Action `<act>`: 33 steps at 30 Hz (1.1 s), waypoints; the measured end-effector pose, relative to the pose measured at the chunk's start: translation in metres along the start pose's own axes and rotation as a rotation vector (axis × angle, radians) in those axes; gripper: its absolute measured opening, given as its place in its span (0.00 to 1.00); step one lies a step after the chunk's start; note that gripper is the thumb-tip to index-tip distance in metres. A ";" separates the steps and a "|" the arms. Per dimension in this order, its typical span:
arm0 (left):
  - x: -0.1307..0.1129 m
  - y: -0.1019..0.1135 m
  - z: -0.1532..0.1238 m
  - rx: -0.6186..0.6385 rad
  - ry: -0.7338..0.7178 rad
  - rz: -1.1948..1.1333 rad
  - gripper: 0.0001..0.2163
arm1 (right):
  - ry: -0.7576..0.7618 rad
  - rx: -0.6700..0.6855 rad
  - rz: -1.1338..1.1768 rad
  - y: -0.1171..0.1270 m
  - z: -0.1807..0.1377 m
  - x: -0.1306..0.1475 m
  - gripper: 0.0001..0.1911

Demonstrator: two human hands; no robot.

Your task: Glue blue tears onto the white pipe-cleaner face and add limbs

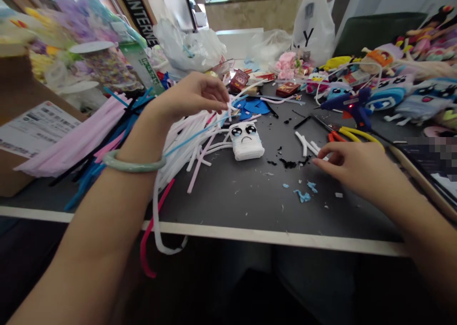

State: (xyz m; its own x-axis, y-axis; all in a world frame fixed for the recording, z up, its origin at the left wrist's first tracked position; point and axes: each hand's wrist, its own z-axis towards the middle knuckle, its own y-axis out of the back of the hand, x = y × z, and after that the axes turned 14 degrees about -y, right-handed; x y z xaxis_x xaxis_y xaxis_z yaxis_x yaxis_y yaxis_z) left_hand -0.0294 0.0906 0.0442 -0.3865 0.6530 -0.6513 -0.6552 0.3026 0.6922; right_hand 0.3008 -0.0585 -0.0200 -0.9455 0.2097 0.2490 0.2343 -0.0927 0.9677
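My left hand (pixel 194 96), with a pale green bangle (pixel 134 163) on the wrist, is raised over a heap of white pipe cleaners (pixel 189 142), fingers pinched on the ends of a few strands. Just right of the heap stands a small white wrapped figure with a sad face (pixel 246 141). My right hand (pixel 352 168) rests on the dark table (pixel 232 196), fingers curled, its fingertips touching short white pipe cleaner pieces (pixel 307 146). What those fingers grip, if anything, is hidden.
Pink and blue pipe cleaners (pixel 85 139) lie left beside a cardboard box (pixel 21 125). A blue glue gun (pixel 352 107), yellow-handled scissors (pixel 352 134), finished plush figures (pixel 410 96) and plastic bags (pixel 312 27) crowd the back and right. Blue scraps (pixel 303 194) dot the table.
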 end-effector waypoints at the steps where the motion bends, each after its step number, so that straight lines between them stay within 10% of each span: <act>1: -0.005 -0.004 0.001 0.040 -0.008 -0.018 0.14 | -0.006 0.001 -0.004 0.000 0.000 0.000 0.13; 13: -0.044 -0.063 0.002 0.351 -0.258 -0.226 0.10 | -0.003 0.003 -0.001 0.001 -0.002 0.001 0.14; 33: -0.054 -0.087 -0.002 0.444 -0.338 -0.124 0.06 | 0.016 -0.002 -0.005 0.000 -0.002 0.001 0.13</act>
State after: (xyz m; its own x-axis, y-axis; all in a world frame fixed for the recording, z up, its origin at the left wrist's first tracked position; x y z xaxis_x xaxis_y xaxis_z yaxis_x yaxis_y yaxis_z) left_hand 0.0471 0.0277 0.0190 -0.0475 0.7578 -0.6507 -0.3183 0.6060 0.7290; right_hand 0.2995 -0.0603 -0.0202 -0.9503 0.1942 0.2432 0.2287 -0.0940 0.9689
